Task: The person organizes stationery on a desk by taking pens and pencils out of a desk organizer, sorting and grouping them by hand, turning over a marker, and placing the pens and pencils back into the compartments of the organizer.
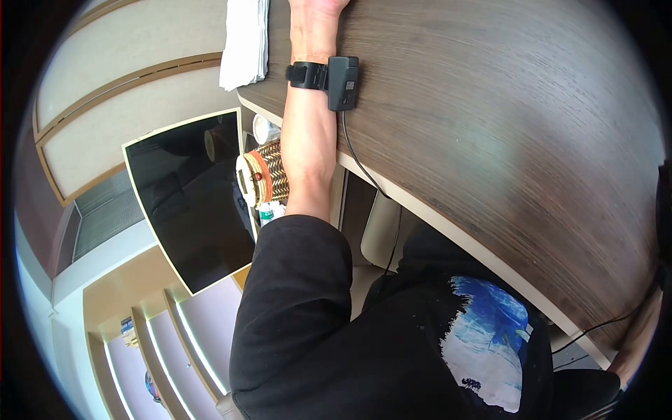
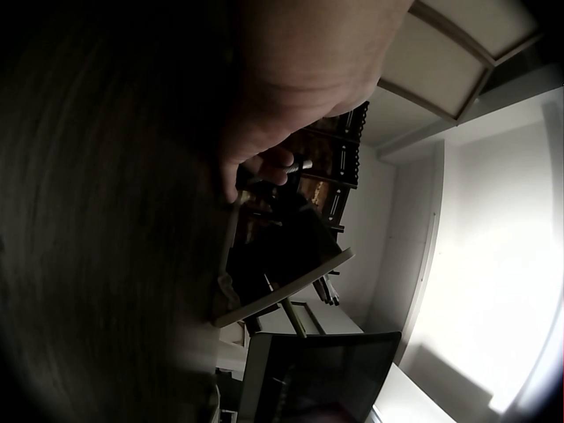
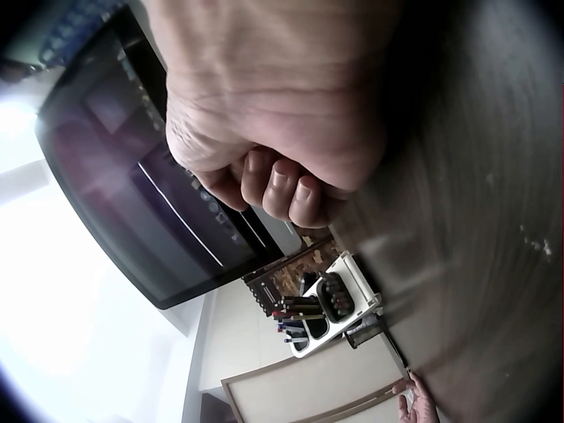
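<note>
My left hand [image 1: 323, 5] reaches over the dark wood-grain desk [image 1: 490, 105], cut off at the top of the head view. In the left wrist view its loosely bent fingers [image 2: 275, 167] and thumb show low by the desk. A small white-tipped thing overlaps them there; I cannot tell whether they touch it. My right hand [image 3: 282, 150] has its fingers curled into the palm, close over the desk, with nothing visible in them and the thumb hidden. Far off in that view, the left hand appears with fingers apart. Only the right forearm [image 1: 640, 339] shows in the head view.
A white organizer [image 3: 357, 275] with several pens stands at the desk's far side, near a large dark monitor [image 3: 150, 167]. White papers [image 1: 245, 42] lie left of the left wrist. A cable [image 1: 360, 157] hangs over the desk's front edge. Beyond stands another dark screen [image 1: 196, 203].
</note>
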`<control>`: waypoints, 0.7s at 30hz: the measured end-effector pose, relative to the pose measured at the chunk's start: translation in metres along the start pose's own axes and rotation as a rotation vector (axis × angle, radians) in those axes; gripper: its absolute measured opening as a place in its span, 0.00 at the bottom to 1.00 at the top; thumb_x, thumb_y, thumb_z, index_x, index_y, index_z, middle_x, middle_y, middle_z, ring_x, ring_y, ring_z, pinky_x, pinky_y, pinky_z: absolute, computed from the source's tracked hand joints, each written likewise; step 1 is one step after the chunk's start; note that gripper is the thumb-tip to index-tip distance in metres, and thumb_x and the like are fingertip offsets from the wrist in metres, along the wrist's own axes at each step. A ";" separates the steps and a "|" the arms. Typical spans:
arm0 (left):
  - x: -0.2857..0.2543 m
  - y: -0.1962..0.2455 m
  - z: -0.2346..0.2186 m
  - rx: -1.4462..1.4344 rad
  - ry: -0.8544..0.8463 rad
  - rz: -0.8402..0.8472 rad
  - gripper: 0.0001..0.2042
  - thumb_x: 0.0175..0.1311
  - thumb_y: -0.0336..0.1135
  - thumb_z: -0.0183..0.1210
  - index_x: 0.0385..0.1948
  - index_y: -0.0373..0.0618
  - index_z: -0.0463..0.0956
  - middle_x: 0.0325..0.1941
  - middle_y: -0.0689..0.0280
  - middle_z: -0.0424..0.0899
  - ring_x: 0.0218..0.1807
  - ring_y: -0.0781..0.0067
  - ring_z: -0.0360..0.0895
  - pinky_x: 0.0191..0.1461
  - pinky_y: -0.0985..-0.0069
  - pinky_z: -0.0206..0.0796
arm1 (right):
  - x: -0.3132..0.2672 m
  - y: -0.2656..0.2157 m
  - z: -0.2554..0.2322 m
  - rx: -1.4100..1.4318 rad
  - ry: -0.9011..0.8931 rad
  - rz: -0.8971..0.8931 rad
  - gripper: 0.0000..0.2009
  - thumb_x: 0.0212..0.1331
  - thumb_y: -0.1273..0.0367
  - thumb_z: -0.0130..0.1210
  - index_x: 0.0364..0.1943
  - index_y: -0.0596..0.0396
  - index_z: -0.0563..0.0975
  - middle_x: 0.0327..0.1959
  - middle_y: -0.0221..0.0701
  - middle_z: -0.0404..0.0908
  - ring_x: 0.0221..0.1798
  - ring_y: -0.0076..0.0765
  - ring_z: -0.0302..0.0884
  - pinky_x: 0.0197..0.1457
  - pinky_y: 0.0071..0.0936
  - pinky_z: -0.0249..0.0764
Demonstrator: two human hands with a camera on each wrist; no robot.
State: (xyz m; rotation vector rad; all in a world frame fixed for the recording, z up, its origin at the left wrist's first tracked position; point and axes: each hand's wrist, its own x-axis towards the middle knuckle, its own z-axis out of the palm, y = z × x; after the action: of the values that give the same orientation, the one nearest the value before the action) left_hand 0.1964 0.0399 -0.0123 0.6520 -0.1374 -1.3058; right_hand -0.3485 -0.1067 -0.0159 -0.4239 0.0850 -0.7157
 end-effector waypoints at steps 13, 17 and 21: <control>-0.003 0.000 -0.001 -0.037 0.004 0.037 0.09 0.79 0.29 0.49 0.44 0.32 0.77 0.47 0.50 0.86 0.57 0.54 0.84 0.86 0.34 0.56 | -0.002 0.008 0.005 -0.017 -0.002 0.008 0.23 0.73 0.71 0.51 0.19 0.39 0.55 0.20 0.20 0.48 0.24 0.25 0.44 0.31 0.31 0.48; -0.003 0.001 -0.002 -0.054 -0.003 0.038 0.10 0.79 0.29 0.48 0.45 0.31 0.76 0.47 0.49 0.86 0.57 0.53 0.84 0.86 0.34 0.56 | -0.002 0.008 0.008 -0.076 0.009 0.003 0.23 0.73 0.71 0.52 0.19 0.39 0.55 0.20 0.19 0.49 0.24 0.25 0.44 0.31 0.31 0.48; -0.003 0.000 -0.001 -0.056 -0.005 0.038 0.11 0.79 0.30 0.48 0.46 0.30 0.76 0.47 0.48 0.86 0.57 0.52 0.84 0.86 0.34 0.56 | -0.003 0.009 0.008 -0.060 -0.025 0.005 0.24 0.73 0.71 0.52 0.19 0.39 0.54 0.20 0.20 0.49 0.24 0.25 0.44 0.31 0.31 0.48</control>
State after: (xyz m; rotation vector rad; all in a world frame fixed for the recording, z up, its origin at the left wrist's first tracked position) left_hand 0.1960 0.0435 -0.0125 0.5960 -0.1159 -1.2701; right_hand -0.3433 -0.0962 -0.0128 -0.4899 0.0839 -0.7044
